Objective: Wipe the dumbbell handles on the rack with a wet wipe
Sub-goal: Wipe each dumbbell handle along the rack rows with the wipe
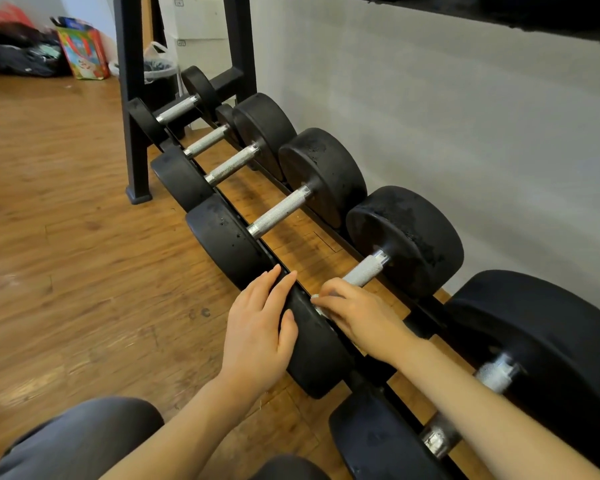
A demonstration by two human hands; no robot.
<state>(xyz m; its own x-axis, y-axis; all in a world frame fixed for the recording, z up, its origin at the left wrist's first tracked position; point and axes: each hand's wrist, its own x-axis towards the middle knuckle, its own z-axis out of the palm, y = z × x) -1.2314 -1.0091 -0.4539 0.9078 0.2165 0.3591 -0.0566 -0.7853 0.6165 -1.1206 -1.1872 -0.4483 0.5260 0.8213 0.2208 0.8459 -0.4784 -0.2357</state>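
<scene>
A: What's on the rack (274, 252)?
B: Six black dumbbells in a row, knurled steel handles crossing its two rails.
A: And the wipe (321, 308)?
B: White, bunched on the fifth dumbbell's (404, 237) handle (364, 271), at its near end, mostly hidden.

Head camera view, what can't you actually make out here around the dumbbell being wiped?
- Wet wipe: only a white sliver shows; the right hand covers the rest.
- Handle of that dumbbell: its near part is hidden under the same hand.
- Left hand lies on the near weight head, hiding part of it.
- Nearest dumbbell: cut by the bottom edge, handle blurred and crossed by the right forearm.
</scene>
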